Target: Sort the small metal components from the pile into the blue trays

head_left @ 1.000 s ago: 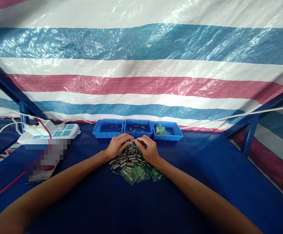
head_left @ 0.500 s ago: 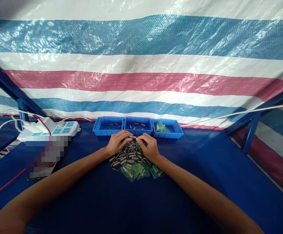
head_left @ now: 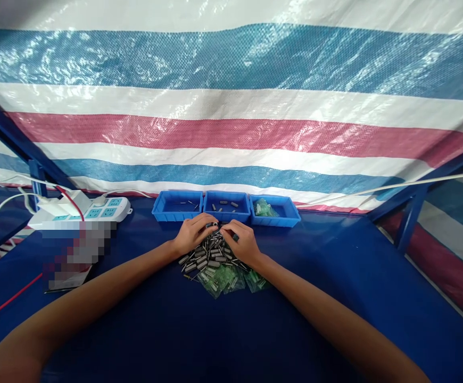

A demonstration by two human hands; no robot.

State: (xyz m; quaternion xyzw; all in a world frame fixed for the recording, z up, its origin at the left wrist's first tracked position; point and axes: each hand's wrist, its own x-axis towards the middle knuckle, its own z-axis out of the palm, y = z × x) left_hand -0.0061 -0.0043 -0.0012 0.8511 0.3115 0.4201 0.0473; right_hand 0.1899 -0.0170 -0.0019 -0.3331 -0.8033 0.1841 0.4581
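Over the far edge of a pile of small grey and metal parts [head_left: 211, 256], my left hand [head_left: 193, 234] pinches a small dark part [head_left: 211, 225] between thumb and fingers. My right hand [head_left: 242, 242] is close beside it, fingers curled together, with a dark piece [head_left: 235, 237] showing among them. The two hands' fingertips are nearly touching. Small green plastic bags [head_left: 219, 279] of parts lie at the near side of the pile.
Three blue bins stand behind the hands: left [head_left: 176, 207] with thin pins, middle [head_left: 226, 207] with short grey parts, right [head_left: 275, 210] with a green bag. A white power strip [head_left: 107, 210] with cables sits at left on the blue table [head_left: 327, 266].
The grey part that spanned both hands' fingertips no longer shows between them. My right fingertips have shifted slightly left and down, while the left hand stays nearly in place.
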